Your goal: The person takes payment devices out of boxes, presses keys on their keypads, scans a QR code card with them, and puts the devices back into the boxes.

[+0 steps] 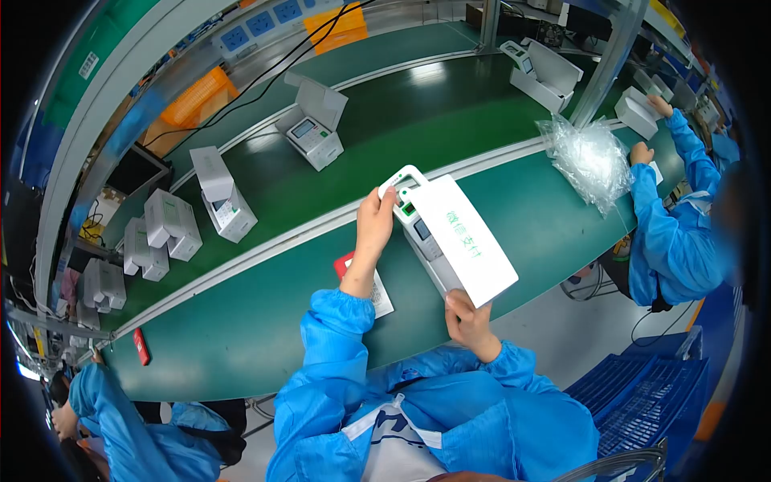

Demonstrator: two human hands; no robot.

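Note:
In front of me is an open white box (438,273), tilted, with its lid (474,241) bearing green printed characters. A payment terminal (423,230) with a small dark screen shows inside it, partly covered by the lid. My left hand (376,223) is closed on a white ring-shaped piece (411,172) at the box's far end; whether that piece belongs to the terminal, I cannot tell. Thumb and fingers of my right hand (472,321) grip the box's near lower corner. Under my left forearm lie a white printed card (382,296) and a red item (343,263), partly hidden.
On the green conveyor belt beyond a metal rail stand several white boxes, among them an open one (313,132) with a terminal. Clear plastic bags (590,161) are heaped at right. A red object (141,346) lies at left. Co-workers in blue sleeves (666,217) sit on both sides.

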